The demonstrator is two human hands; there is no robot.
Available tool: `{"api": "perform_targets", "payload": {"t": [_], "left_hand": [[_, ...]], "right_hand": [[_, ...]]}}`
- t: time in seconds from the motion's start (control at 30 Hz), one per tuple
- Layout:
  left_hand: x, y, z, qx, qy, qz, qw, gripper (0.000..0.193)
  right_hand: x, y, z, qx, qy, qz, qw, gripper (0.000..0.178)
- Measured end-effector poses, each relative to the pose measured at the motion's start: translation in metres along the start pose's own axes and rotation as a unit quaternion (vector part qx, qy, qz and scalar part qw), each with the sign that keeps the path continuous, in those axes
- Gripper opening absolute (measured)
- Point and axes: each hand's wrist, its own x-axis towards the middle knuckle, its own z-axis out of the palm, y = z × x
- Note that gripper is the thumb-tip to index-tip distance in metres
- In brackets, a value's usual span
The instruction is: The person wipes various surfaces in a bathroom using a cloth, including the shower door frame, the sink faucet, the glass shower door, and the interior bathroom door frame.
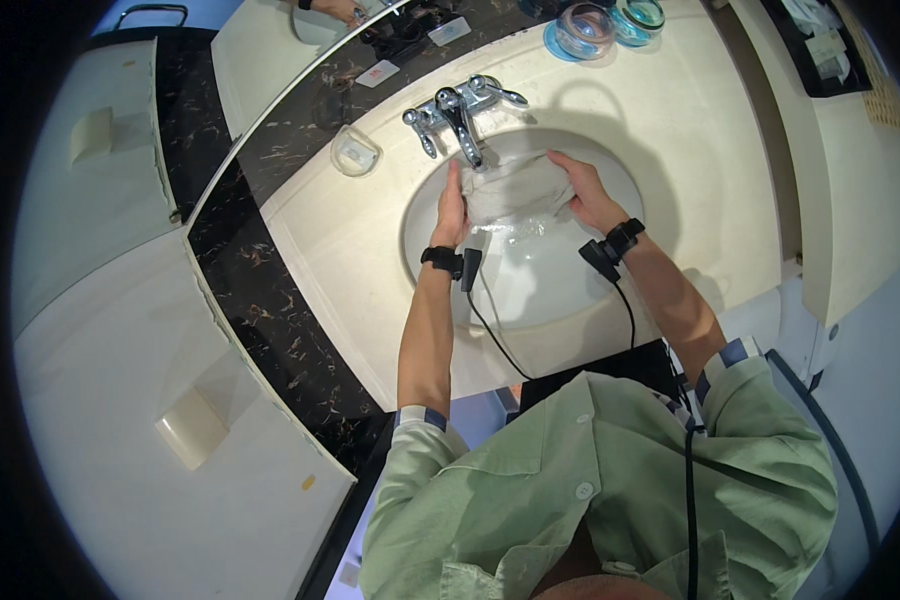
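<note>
A wet grey cloth (515, 188) hangs stretched over the white sink basin (550, 290), just under the chrome tap (462, 122). My left hand (452, 212) grips the cloth's left edge. My right hand (585, 192) grips its right edge. Water lies in the basin below the cloth. Both wrists carry black bands with cables running back toward my body.
The cream counter (690, 170) surrounds the basin. A clear soap dish (355, 152) sits left of the tap. Two glass bowls (610, 25) stand at the back. A mirror (120, 300) fills the left, and a black tray (820, 45) sits at the upper right.
</note>
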Motion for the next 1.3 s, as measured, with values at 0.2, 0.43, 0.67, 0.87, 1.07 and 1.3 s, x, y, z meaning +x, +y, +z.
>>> {"api": "perform_targets", "payload": {"t": [0.2,0.43,0.67,0.87,1.07,1.3], "left_hand": [[-0.011,-0.006,0.004,-0.089,-0.169,0.014,0.982,0.030],[0.004,-0.014,0.010,-0.141,-0.070,0.038,0.987,0.022],[-0.044,0.012,0.001,0.121,0.072,0.292,0.946,0.021],[-0.088,0.033,-0.013,0.288,0.258,0.454,0.803,0.022],[-0.112,0.045,-0.030,0.470,0.318,0.571,0.592,0.019],[-0.102,0.028,-0.031,0.263,0.194,0.433,0.840,0.033]], "right_hand": [[-0.010,-0.011,-0.003,0.178,-0.079,0.021,0.981,0.032],[-0.026,-0.022,-0.020,-0.333,0.035,-0.076,0.939,0.061],[-0.022,0.000,-0.012,-0.351,0.105,-0.236,0.900,0.063],[0.033,0.038,0.004,-0.074,0.040,-0.123,0.989,0.049],[0.063,0.045,0.036,-0.151,-0.129,-0.224,0.954,0.043],[0.050,0.011,0.054,-0.529,-0.082,-0.291,0.793,0.042]]}}
